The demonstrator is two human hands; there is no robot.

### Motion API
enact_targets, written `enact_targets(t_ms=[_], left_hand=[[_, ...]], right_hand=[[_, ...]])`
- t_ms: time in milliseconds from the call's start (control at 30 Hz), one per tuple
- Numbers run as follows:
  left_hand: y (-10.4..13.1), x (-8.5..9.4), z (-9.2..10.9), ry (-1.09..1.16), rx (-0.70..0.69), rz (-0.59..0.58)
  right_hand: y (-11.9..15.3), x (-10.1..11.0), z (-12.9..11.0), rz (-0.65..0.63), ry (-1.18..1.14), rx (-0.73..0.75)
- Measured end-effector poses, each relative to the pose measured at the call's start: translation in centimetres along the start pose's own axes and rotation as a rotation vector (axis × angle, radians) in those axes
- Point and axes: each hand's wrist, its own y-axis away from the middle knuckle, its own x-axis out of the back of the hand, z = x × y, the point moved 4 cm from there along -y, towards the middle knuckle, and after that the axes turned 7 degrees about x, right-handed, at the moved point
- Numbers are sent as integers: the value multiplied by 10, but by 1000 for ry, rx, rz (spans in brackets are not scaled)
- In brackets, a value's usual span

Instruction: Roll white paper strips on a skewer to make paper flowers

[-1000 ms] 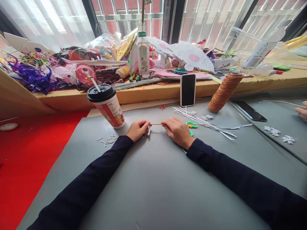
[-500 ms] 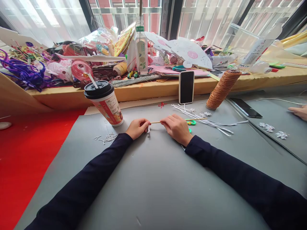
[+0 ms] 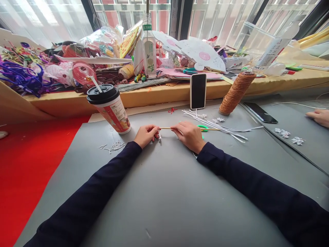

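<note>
My right hand [image 3: 189, 135] is closed round a thin wooden stick [image 3: 165, 128], which lies almost level and sticks out on both sides of the fingers. At its left end, my left hand [image 3: 146, 136] pinches a small white knotted cord piece [image 3: 159, 135] against the tip; the cord's end hangs below the fingertips. How the cord meets the stick is hidden by the fingers. Just behind my right hand, green scissor handles [image 3: 203, 128] show in part. White cord strips [image 3: 231, 129] lie to the right, with small white knotted flowers [image 3: 218, 120] beside them.
A lidded paper cup [image 3: 110, 111] stands left, near white cord scraps [image 3: 115, 146]. A propped phone [image 3: 197, 91], a brown cord spool [image 3: 236, 93] and a flat phone [image 3: 260, 112] are behind. Another person's hand [image 3: 320, 117] is at right. Craft supplies crowd the ledge [image 3: 159, 94].
The stick's right end has dipped and its left end has risen slightly, so it is more level. The white cord piece has turned a little in my left fingers. The view has shifted slightly.
</note>
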Motion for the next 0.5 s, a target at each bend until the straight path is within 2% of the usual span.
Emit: enact_targets(t_ms=[233, 500], left_hand=[[-1, 0, -6, -54, -31, -6], [0, -1, -7, -93, -22, -8]], right_hand=[[-1, -4, 3, -74, 19, -6], [0, -2, 2, -49, -11, 0]])
